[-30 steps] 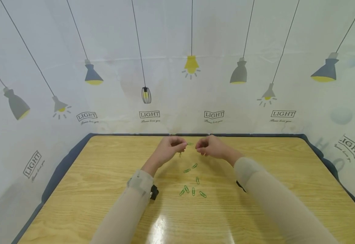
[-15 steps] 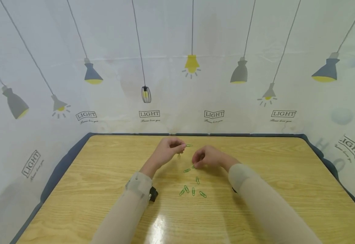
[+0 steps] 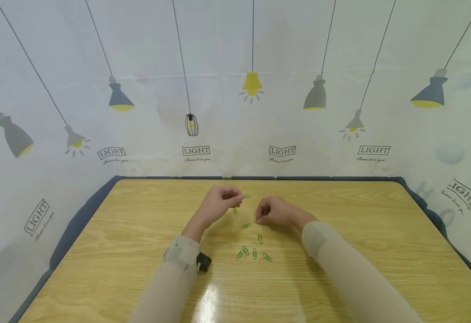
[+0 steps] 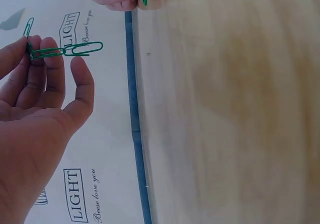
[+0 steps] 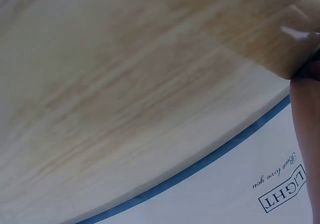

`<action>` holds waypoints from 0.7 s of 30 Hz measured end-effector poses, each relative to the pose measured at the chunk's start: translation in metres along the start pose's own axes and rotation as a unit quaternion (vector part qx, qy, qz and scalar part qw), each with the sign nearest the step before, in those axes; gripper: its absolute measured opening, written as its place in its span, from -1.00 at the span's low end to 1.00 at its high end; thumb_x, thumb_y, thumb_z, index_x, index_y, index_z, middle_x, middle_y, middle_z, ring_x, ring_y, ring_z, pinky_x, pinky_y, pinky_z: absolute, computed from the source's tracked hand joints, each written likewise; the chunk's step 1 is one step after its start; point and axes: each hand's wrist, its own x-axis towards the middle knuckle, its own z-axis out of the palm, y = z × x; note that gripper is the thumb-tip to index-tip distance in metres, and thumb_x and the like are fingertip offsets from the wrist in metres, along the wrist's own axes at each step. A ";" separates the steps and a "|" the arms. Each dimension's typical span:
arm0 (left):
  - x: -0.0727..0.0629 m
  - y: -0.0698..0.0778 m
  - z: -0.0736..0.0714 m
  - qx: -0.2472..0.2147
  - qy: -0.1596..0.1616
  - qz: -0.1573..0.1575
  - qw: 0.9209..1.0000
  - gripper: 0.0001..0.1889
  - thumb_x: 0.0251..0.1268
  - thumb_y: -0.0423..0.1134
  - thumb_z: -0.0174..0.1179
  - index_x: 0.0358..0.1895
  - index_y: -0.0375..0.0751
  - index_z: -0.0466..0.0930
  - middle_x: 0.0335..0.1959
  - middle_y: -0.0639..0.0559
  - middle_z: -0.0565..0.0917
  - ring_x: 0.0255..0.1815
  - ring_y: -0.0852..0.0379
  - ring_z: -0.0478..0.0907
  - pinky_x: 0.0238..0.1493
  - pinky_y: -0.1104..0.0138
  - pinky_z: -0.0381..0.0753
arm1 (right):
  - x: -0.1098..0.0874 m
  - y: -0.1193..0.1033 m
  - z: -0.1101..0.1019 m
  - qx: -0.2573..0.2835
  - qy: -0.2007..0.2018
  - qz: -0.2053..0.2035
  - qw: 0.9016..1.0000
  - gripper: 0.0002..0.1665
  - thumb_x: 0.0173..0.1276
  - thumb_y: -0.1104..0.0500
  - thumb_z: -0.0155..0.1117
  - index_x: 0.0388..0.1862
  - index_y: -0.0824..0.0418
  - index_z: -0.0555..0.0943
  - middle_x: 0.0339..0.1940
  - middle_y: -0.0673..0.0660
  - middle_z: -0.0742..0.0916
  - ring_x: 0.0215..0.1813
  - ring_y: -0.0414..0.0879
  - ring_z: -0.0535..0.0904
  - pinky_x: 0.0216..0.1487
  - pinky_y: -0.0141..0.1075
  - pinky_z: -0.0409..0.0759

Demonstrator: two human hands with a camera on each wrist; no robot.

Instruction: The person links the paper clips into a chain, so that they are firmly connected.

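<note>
My left hand is raised over the far middle of the table, pinching a short chain of linked green paper clips between thumb and fingertips. In the left wrist view one clip sticks up past the thumb while others stretch across the fingers. My right hand is low at the tabletop, thumb and fingertips pinching a green paper clip, mostly hidden by the fingers. Just left of those fingertips lies another loose paper clip. The right wrist view catches only part of the hand at its right edge.
Several more green paper clips lie scattered on the wooden table, nearer to me. Behind the table's dark blue edge stands a pale wall covering printed with lamps.
My right hand has come down from beside the left hand to a loose paper clip and now pinches it. The left hand, still holding the chain, has lowered slightly.
</note>
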 end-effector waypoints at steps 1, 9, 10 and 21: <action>0.000 -0.001 0.000 0.001 0.000 -0.001 1.000 -0.72 0.61 -0.17 0.25 0.11 -0.32 0.73 0.07 -0.36 0.75 -0.07 0.13 0.73 0.19 0.12 0.76 | 0.000 0.001 0.001 0.002 0.002 0.001 1.000 -0.93 0.43 0.18 0.50 -0.24 0.09 0.74 -0.19 0.01 0.75 -0.09 -0.10 0.56 0.08 -0.22 0.55; -0.004 -0.001 0.000 -0.007 -0.002 -0.003 1.000 -0.74 0.61 -0.18 0.24 0.10 -0.29 0.74 0.03 -0.29 0.77 -0.05 0.10 0.74 0.19 0.12 0.76 | 0.001 0.001 0.000 0.012 0.003 0.008 1.000 -0.91 0.41 0.19 0.51 -0.24 0.10 0.72 -0.15 0.03 0.73 -0.06 -0.08 0.55 0.11 -0.19 0.53; -0.005 0.000 0.000 -0.009 -0.003 -0.003 1.000 -0.74 0.60 -0.19 0.24 0.10 -0.29 0.74 0.05 -0.31 0.77 -0.05 0.09 0.74 0.20 0.11 0.76 | 0.001 0.001 0.000 0.014 0.001 0.008 1.000 -0.92 0.42 0.19 0.51 -0.24 0.09 0.72 -0.16 0.03 0.73 -0.06 -0.08 0.55 0.11 -0.19 0.52; -0.006 0.001 -0.002 -0.012 0.000 -0.010 1.000 -0.70 0.61 -0.18 0.24 0.14 -0.35 0.72 0.01 -0.25 0.78 -0.08 0.16 0.72 0.23 0.06 0.74 | 0.000 -0.008 -0.016 -0.007 -0.023 -0.014 1.000 -0.96 0.51 0.19 0.40 -0.16 0.14 0.73 -0.20 0.04 0.74 -0.13 -0.11 0.58 0.01 -0.25 0.58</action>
